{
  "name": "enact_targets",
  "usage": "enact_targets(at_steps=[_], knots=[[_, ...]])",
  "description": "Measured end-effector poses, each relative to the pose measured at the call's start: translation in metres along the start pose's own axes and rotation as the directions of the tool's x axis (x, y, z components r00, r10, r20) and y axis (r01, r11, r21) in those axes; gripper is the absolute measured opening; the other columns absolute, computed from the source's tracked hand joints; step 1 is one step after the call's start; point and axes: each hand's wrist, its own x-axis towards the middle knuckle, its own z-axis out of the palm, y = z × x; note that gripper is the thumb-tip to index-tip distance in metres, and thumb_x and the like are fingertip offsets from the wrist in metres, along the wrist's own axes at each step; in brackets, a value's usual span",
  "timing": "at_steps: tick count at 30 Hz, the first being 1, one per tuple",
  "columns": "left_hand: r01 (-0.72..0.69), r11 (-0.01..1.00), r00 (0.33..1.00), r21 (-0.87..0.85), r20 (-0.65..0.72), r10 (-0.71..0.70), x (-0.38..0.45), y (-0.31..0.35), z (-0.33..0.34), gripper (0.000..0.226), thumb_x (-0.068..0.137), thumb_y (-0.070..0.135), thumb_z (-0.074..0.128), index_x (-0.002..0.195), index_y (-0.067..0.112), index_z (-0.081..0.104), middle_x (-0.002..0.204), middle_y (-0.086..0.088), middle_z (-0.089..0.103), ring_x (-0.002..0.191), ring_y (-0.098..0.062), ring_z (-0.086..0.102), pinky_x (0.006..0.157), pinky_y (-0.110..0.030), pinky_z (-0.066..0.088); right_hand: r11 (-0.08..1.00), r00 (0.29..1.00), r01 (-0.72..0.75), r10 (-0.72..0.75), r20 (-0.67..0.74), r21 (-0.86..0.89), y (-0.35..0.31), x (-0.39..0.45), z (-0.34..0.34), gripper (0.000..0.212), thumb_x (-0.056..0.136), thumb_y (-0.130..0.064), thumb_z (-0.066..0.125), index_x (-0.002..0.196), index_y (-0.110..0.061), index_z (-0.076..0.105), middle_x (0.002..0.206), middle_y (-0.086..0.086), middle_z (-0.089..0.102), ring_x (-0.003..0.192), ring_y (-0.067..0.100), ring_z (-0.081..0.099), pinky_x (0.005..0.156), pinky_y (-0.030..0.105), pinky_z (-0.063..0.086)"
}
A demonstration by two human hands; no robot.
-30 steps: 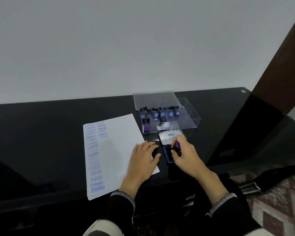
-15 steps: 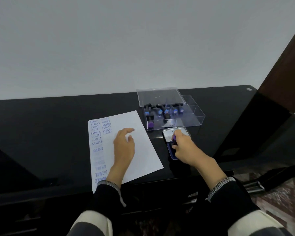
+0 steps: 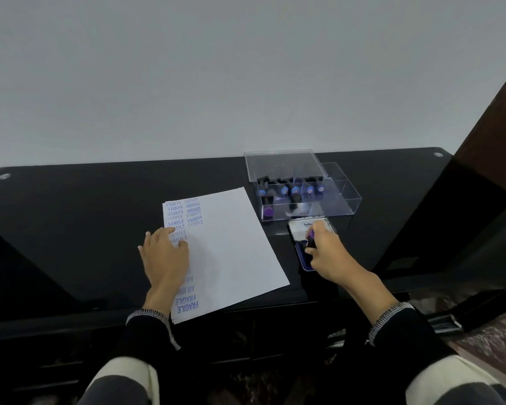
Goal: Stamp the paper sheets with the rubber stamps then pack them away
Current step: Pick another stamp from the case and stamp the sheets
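Item: one paper sheet (image 3: 231, 247), stamped in blue down its left side, lay near the front edge of the black worktop (image 3: 70, 217), held flat under the left hand (image 3: 165, 255) with fingers extended. Right hand (image 3: 329, 255) gripped a purple-tipped rubber stamp (image 3: 310, 239), set on the open ink pad (image 3: 304, 258) just right of the sheet. Clear stamp box (image 3: 327, 200), lid raised, stood towards the back edge and held further stamps.

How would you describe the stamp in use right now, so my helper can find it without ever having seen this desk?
On the black table, look right of the white paper sheet, just in front of the clear plastic box. There the right hand grips a stamp upright on the open blue ink pad. Unlike the others, it is outside the box.
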Motion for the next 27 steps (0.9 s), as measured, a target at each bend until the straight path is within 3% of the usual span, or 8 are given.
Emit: enact_targets(at_steps=[3,7,11,16,20,22,24,27], knots=[[-0.003,1.0,1.0,0.009,-0.002,0.003,-0.001,0.0,0.001,0.039,0.092,0.018,0.054,0.131,0.012,0.053,0.141,-0.009,0.049,0.145,-0.026,0.022,0.119,-0.044,0.002,0.999,1.0,0.01,-0.009,0.022,-0.048,-0.003,-0.001,0.003,0.038,0.072,0.02,0.051,0.094,-0.008,0.037,0.09,0.008,0.047,0.081,0.016,0.054,0.064,0.034,0.054],[-0.015,1.0,1.0,-0.017,-0.014,0.014,-0.002,-0.001,0.002,0.038,0.092,0.02,0.056,0.13,0.013,0.054,0.139,-0.008,0.051,0.143,-0.025,0.025,0.119,-0.042,0.004,0.989,0.999,0.031,-0.034,-0.019,-0.147,-0.004,0.0,0.01,0.04,0.07,0.015,0.059,0.092,-0.01,0.037,0.095,0.011,0.052,0.09,0.029,0.06,0.07,0.047,0.054],[-0.033,0.997,0.999,-0.064,-0.021,0.031,-0.006,-0.001,0.0,0.037,0.091,0.02,0.058,0.127,0.013,0.056,0.135,-0.009,0.054,0.141,-0.026,0.031,0.119,-0.043,0.007,0.998,0.998,-0.055,0.056,-0.027,0.016,-0.002,0.0,0.006,0.04,0.072,0.019,0.055,0.098,-0.007,0.04,0.095,0.006,0.049,0.088,0.02,0.057,0.07,0.037,0.057],[-0.037,0.989,0.999,-0.145,-0.043,0.031,-0.007,0.001,-0.002,0.031,0.091,0.018,0.058,0.123,0.02,0.057,0.132,-0.001,0.054,0.125,-0.019,0.048,0.12,-0.044,0.008,0.992,0.996,-0.081,0.084,-0.034,0.095,-0.003,-0.002,0.004,0.039,0.074,0.022,0.048,0.096,-0.008,0.039,0.103,0.008,0.045,0.091,0.019,0.056,0.054,0.023,0.046],[-0.035,0.977,0.998,-0.211,-0.051,0.025,-0.007,0.0,-0.002,0.028,0.092,0.015,0.057,0.119,0.022,0.058,0.13,0.001,0.055,0.117,-0.016,0.053,0.119,-0.046,0.008,0.998,0.999,-0.01,0.006,-0.052,-0.061,-0.004,-0.001,0.012,0.041,0.07,0.019,0.056,0.093,-0.009,0.037,0.099,0.011,0.05,0.094,0.028,0.06,0.067,0.042,0.055],[-0.023,0.971,0.999,-0.237,-0.052,0.011,-0.007,-0.001,-0.002,0.028,0.091,0.014,0.058,0.118,0.022,0.058,0.128,0.001,0.056,0.111,-0.015,0.056,0.119,-0.046,0.008,0.99,0.997,0.019,-0.029,-0.067,-0.143,-0.005,-0.001,0.015,0.041,0.069,0.019,0.055,0.091,-0.01,0.036,0.094,0.009,0.05,0.092,0.032,0.059,0.067,0.042,0.052],[-0.016,0.969,0.998,-0.247,-0.055,0.003,-0.007,-0.001,-0.002,0.027,0.092,0.014,0.058,0.118,0.022,0.058,0.127,0.0,0.057,0.103,-0.011,0.057,0.119,-0.046,0.01,0.987,0.996,0.021,-0.033,-0.079,-0.157,-0.006,-0.002,0.016,0.04,0.069,0.019,0.054,0.091,-0.009,0.036,0.091,0.008,0.048,0.086,0.028,0.057,0.063,0.036,0.047],[-0.006,0.969,0.998,-0.248,-0.068,-0.011,-0.006,0.001,-0.003,0.026,0.092,0.013,0.057,0.116,0.021,0.058,0.124,0.0,0.058,0.093,-0.007,0.054,0.118,-0.047,0.014,0.998,0.992,-0.058,0.062,-0.112,0.037,0.0,-0.001,0.008,0.032,0.076,0.016,0.053,0.093,-0.008,0.04,0.09,0.007,0.05,0.069,0.01,0.05,0.053,0.017,0.042]])
